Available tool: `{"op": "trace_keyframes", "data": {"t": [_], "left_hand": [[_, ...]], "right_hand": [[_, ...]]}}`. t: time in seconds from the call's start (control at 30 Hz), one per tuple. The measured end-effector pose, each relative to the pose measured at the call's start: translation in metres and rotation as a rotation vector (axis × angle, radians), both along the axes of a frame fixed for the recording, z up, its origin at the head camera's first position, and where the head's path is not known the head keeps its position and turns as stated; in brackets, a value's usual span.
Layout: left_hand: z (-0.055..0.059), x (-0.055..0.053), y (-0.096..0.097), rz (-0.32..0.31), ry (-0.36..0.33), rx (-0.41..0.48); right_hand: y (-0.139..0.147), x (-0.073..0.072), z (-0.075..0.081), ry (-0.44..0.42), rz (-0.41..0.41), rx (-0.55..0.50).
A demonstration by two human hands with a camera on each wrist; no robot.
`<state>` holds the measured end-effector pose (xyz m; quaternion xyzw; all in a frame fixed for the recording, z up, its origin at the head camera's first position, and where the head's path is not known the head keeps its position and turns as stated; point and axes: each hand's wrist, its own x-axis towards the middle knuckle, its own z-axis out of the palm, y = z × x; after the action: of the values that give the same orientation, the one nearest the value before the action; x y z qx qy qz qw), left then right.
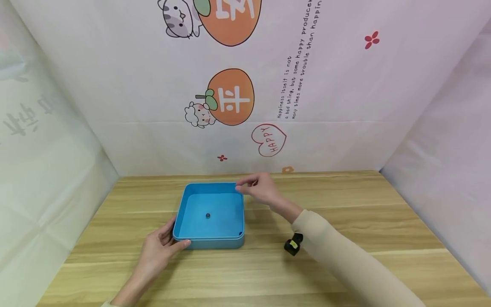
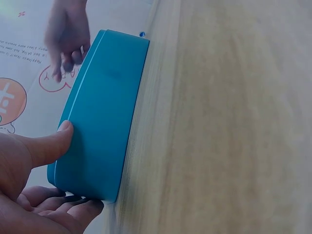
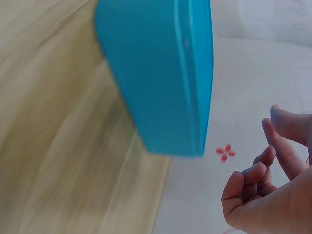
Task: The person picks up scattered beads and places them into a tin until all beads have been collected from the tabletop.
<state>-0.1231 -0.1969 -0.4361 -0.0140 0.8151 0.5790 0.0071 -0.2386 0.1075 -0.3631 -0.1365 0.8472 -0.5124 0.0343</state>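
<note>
A square blue box (image 1: 209, 244) without a lid stands on the wooden table. My left hand (image 1: 155, 247) holds its near left corner. In the left wrist view the thumb (image 2: 57, 144) lies on the front wall and the fingers wrap the adjoining side. Inside, a small dark round piece (image 1: 208, 215) lies on the floor, and a dark spot (image 1: 240, 233) shows at the near right corner. My right hand (image 1: 261, 187) hovers over the far right corner. Its thumb and index fingertips are close together, the other fingers loosely curled, with nothing visible between them.
A printed white backdrop (image 1: 330, 140) rises behind the table (image 1: 345, 204), and white sheets (image 1: 50, 170) close off both sides. Below the right sleeve (image 1: 345, 256) hangs a black wrist device (image 1: 293, 245). A tiny blue spot (image 2: 142, 34) shows past the box in the left wrist view.
</note>
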Motion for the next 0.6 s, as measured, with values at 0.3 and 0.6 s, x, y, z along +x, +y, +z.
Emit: {"op": "trace_keyframes", "data": {"t": [0.3,0.6], "left_hand": [[-0.002,-0.001,-0.001,0.004,-0.004,-0.024],[0.001,0.001,-0.001,0.009,-0.005,-0.001]], "right_hand": [[0.044,0.015,-0.015,0.003,-0.046,0.078],[0.079,0.022,-0.026,0.018,-0.067,0.074]]}}
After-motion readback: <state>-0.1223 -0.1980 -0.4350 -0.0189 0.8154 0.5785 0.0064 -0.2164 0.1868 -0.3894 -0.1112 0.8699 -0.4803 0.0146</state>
